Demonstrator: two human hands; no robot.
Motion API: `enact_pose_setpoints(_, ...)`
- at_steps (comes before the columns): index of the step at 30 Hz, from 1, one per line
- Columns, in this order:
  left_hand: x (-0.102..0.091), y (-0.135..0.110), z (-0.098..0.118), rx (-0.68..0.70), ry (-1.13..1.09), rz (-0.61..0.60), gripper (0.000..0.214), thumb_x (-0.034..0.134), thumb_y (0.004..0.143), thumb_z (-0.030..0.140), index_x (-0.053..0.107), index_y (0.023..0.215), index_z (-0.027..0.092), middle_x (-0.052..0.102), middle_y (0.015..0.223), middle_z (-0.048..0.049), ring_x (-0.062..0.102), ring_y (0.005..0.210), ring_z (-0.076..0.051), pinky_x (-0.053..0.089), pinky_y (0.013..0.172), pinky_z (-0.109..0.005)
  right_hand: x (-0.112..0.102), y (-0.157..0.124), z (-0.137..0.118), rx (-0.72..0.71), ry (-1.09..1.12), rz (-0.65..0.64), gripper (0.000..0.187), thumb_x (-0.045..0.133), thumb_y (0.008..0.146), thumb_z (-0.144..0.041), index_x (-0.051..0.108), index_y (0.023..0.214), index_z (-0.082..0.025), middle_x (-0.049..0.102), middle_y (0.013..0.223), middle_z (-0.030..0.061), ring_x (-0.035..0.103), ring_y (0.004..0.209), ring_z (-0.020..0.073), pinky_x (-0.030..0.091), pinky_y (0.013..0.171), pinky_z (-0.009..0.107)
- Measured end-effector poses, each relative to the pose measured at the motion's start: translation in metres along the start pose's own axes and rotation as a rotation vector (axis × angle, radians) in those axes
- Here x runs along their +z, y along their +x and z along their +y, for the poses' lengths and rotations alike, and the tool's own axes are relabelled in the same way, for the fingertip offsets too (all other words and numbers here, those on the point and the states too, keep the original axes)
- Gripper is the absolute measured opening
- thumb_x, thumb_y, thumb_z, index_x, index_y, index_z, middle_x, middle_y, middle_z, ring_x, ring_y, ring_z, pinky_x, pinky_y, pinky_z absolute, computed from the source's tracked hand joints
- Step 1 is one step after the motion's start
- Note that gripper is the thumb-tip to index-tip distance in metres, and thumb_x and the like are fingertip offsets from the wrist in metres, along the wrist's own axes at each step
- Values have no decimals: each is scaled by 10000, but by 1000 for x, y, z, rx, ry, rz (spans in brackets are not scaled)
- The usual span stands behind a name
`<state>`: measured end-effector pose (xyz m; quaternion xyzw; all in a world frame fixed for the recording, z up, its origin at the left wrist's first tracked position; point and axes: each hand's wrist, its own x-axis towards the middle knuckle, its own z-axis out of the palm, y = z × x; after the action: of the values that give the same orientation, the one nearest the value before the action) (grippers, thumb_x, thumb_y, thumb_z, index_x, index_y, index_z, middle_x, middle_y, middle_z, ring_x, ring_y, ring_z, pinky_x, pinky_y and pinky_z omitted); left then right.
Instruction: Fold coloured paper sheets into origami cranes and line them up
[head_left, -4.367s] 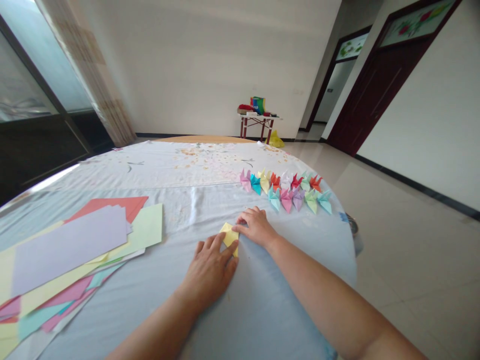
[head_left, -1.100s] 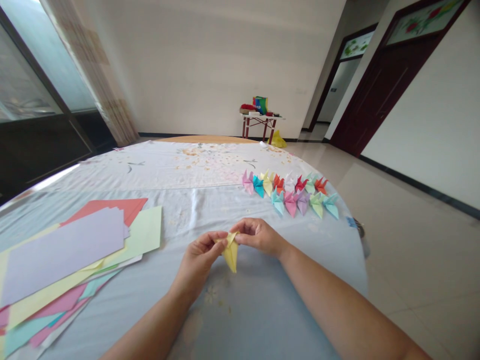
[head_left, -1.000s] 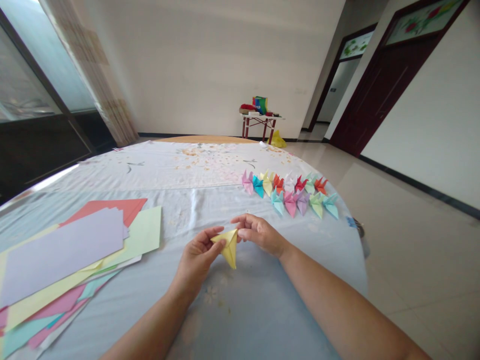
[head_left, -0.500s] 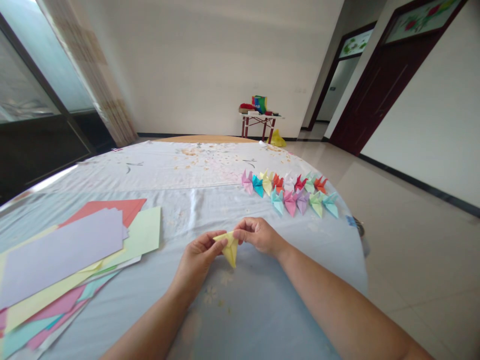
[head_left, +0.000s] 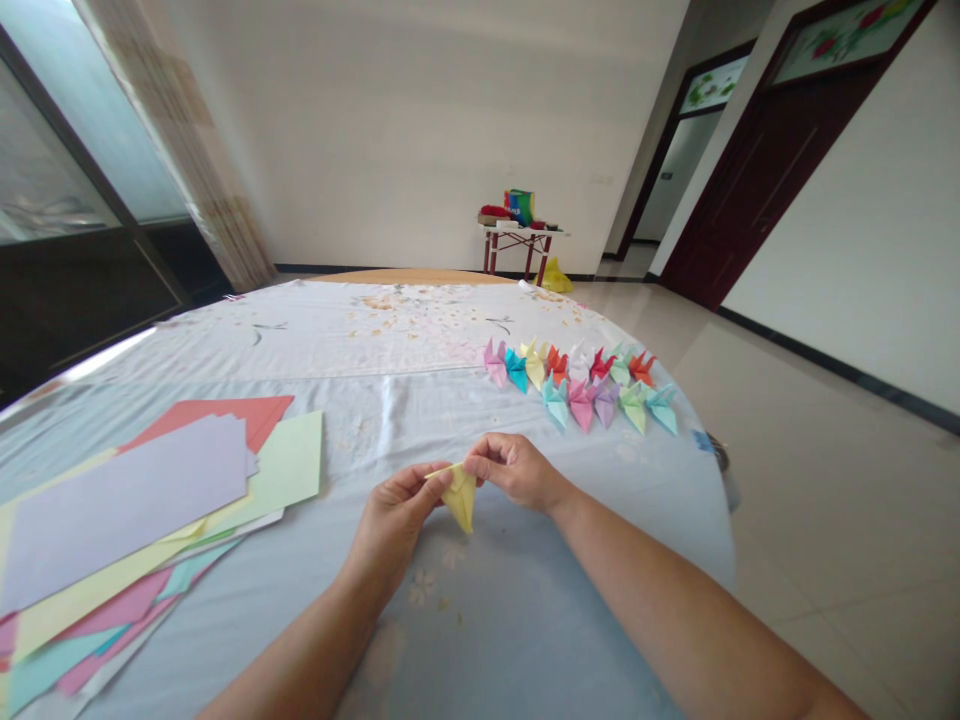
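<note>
Left hand (head_left: pixel 394 518) and right hand (head_left: pixel 516 472) pinch a folded yellow paper (head_left: pixel 460 498), fingers (head_left: pixel 487 462) clamped on its top edges, just above the surface (head_left: pixel 525 610). Paper cranes (head_left: pixel 577 392) sit beyond; paper sheets (head_left: pixel 150 500) lie left.

The yellow paper (head_left: pixel 460 498), flat earlier, now rises between left hand (head_left: pixel 393 513) and right hand (head_left: pixel 513 472).

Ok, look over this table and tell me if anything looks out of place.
The loose coloured paper sheets stand out: they lie in a crooked, overlapping heap with their corners pointing different ways, unlike the neat rows of paper cranes. Nothing else looks odd.
</note>
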<state>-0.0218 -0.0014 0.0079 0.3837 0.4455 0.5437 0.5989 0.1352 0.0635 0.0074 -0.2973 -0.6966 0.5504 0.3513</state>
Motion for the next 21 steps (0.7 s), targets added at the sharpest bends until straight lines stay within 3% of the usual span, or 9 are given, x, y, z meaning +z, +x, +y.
enact_pose_setpoints(10,-2,0,-5,-37,-52,68,221,674,677,322,627,790,138,673,697,-42,593,622,-132,449,606,-235,8,-3,-1,-26,-102,32,252,555,778,-385,585,783,-135,558,650,-5,498,590,89,411,581,214)
enact_pose_setpoints(16,-1,-1,-4,-30,19,94,234,693,651,336,645,766,138,669,668,-29,585,603,-128,438,572,-219,8,-3,-1,18,-93,20,282,578,749,-413,593,801,-136,560,672,-11,472,587,81,398,569,205)
enact_pose_setpoints(21,3,-4,2,-16,90,179,236,717,617,340,649,712,135,659,600,-14,562,518,-117,414,512,-211,9,-3,-4,-28,-171,32,228,568,763,-365,590,740,-140,535,632,-14,442,566,76,383,553,198)
